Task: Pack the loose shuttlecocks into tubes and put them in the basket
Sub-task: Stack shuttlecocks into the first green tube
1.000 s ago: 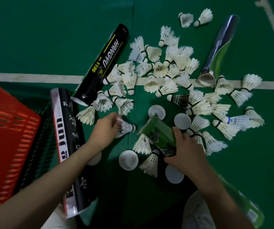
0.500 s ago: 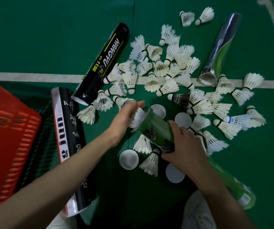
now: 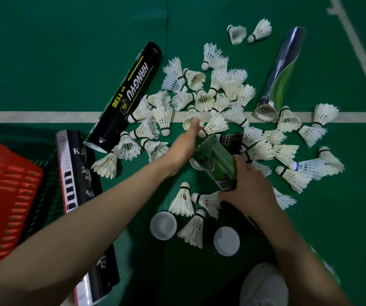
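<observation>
Green tube (image 3: 216,161) sits in right grip (image 3: 248,193), shuttlecock (image 3: 188,118) touching left grip (image 3: 183,147).

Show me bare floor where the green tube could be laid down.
Bare: the floor beyond the white line, left of the HANGYU tube; also the floor right of the right hand, which holds the green tube, below the blue-banded shuttlecock. Crowded: the shuttlecock pile between the HANGYU tube and the blue-green tube.
</observation>
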